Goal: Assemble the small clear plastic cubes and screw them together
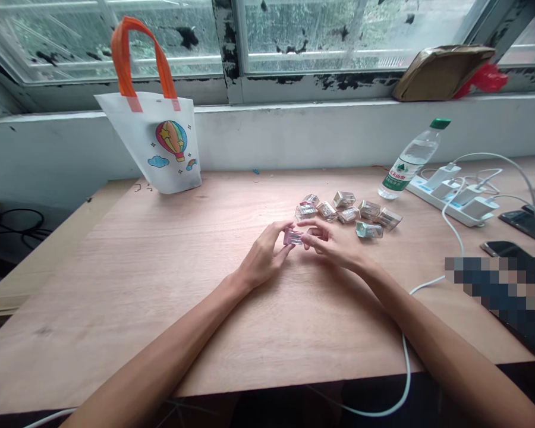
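A small clear case with pinkish parts (293, 237) is held just above the middle of the wooden table (160, 285). My left hand (266, 252) grips its left side between thumb and fingers. On its right side, my right hand (330, 241) has bent fingers pressed against it. Just beyond my hands lies a loose group of several similar clear cases (348, 214), one with a green part (369, 230) nearest to my right hand. What is inside the held case is too small to tell.
A white bag with orange handles (169, 142) stands at the back left. At the right are a water bottle (410, 160), a white power strip (459, 202) with cables, and phones (508, 249). A white cable runs under my right forearm.
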Motion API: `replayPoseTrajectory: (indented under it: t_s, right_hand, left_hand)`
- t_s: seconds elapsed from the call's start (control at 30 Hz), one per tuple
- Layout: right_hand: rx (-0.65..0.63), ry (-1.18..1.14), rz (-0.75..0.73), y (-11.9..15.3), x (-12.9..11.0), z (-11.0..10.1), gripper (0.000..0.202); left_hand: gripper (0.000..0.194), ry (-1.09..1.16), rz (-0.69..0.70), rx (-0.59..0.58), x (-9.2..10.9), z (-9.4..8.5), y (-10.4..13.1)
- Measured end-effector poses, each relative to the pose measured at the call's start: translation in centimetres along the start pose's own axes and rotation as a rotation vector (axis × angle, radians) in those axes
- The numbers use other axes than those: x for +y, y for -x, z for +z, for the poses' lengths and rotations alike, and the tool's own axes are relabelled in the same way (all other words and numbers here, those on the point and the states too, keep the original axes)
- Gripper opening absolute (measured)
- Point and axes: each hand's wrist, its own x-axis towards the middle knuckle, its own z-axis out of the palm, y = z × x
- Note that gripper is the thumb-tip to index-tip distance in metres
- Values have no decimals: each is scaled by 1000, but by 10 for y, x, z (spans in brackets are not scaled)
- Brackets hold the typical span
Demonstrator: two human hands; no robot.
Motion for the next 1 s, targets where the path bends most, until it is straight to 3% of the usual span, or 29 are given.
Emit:
replayPoseTrajectory:
  t_s: [0.17,0.33,0.5,0.6,0.8,1.0]
  right_hand:
    - [292,480,-72,-6,27,-6,43]
    - [374,714,-124,-11,41,-2,39]
    - [362,878,-153,-19,44,4,52]
    - [299,899,-171,-24,49,5,48]
    - [332,796,-198,-23,49,3,29]
    - [328,646,-259,-20,46,-1,30]
  left_hand:
    - [43,305,-282,150,-9,1,-2]
    - [39,468,-518,320,-18,-2,-4]
    - [34,371,-530,278,-19,-3,-2]
    - [33,316,-528,233,-19,-2,-1]
    - [35,254,-488,185,-20,0,-1]
    - [38,231,-448,139,-18,-1,0]
